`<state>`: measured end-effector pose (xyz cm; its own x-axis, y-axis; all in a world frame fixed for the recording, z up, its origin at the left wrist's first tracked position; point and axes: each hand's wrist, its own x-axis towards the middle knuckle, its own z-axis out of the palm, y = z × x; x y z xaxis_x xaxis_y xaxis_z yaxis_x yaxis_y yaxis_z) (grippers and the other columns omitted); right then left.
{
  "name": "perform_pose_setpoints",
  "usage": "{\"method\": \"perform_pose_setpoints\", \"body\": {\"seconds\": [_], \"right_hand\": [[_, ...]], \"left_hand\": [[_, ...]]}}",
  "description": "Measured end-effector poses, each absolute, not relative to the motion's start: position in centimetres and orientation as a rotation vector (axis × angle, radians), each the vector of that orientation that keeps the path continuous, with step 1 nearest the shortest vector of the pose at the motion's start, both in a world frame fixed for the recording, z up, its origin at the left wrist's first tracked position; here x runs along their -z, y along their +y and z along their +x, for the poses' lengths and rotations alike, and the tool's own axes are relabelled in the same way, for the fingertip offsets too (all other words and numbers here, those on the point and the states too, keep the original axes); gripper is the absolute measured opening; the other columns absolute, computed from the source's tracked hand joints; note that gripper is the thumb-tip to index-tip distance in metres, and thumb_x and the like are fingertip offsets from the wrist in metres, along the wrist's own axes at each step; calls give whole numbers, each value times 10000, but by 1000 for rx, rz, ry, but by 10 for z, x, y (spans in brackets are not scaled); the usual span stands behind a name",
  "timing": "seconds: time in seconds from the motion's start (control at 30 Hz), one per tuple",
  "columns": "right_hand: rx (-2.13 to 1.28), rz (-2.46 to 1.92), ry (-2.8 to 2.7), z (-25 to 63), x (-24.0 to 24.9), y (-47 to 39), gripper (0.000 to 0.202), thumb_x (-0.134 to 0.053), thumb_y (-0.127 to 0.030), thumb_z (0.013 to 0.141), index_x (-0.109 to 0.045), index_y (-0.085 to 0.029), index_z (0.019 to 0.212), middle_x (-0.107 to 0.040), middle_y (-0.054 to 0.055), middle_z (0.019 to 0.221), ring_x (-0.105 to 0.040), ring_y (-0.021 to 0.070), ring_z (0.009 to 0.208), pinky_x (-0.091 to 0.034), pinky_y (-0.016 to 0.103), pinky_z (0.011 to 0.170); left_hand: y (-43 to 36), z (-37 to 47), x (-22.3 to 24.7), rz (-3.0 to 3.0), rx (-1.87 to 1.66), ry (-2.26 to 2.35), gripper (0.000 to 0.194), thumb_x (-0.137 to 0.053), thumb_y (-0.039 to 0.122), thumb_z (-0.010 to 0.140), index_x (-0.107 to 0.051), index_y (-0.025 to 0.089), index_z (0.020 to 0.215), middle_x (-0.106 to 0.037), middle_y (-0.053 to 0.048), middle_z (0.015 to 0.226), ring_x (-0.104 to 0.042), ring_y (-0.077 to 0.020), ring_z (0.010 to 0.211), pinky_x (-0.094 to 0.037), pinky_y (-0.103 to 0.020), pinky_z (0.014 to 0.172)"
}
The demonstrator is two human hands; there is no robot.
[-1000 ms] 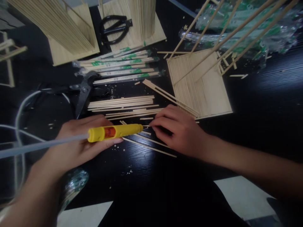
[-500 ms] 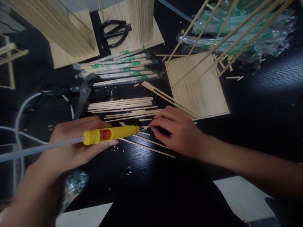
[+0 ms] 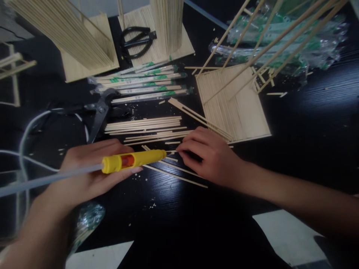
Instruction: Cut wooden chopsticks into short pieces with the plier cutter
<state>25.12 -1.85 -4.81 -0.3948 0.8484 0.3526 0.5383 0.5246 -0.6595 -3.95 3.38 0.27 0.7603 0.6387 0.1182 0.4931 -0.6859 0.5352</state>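
Observation:
My left hand (image 3: 92, 168) is closed around a yellow hot glue gun (image 3: 146, 157), with a long translucent glue stick (image 3: 61, 178) running out of its back. The nozzle points right, at a short piece of wooden stick (image 3: 171, 152). Pinched between the thumb and finger of my right hand (image 3: 209, 155) is the far end of that piece. Several loose thin sticks (image 3: 179, 176) lie under and just below the nozzle. Beyond both hands, more bare sticks (image 3: 144, 124) rest in a rough row on the dark table.
Pliers (image 3: 101, 108) and a white cable (image 3: 24, 142) lie at left. Wrapped chopsticks (image 3: 151, 83) sit behind the loose sticks. Black-handled scissors (image 3: 137, 41) rest on a stick-built panel. At right stands a stick panel (image 3: 246, 108) with upright poles, near plastic wrappers (image 3: 314, 41).
The glue gun has shifted very slightly to the right in the picture. My right hand stays in place with its pinch unchanged.

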Motion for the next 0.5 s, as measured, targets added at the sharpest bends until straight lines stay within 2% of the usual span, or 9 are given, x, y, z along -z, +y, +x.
{"method": "perform_pose_setpoints", "body": {"seconds": [0.23,0.5], "right_hand": [[-586,-1110,-2090,251,49,-19,138,-582,-101,949,-708,-155,933,-707,79,898,-622,196,843,-524,347,771],[-556,-1101,-2080,251,46,-18,128,-604,-83,937,-713,-138,900,-709,84,881,-625,195,830,-536,342,771]], "left_hand": [[35,-33,-3,2500,-425,762,120,-740,252,886,-631,206,866,-696,4,828,-645,-101,669,-507,-215,562],[37,-43,-9,2499,-349,843,119,-705,313,916,-645,214,889,-693,6,806,-649,-104,648,-504,-219,562]]}}
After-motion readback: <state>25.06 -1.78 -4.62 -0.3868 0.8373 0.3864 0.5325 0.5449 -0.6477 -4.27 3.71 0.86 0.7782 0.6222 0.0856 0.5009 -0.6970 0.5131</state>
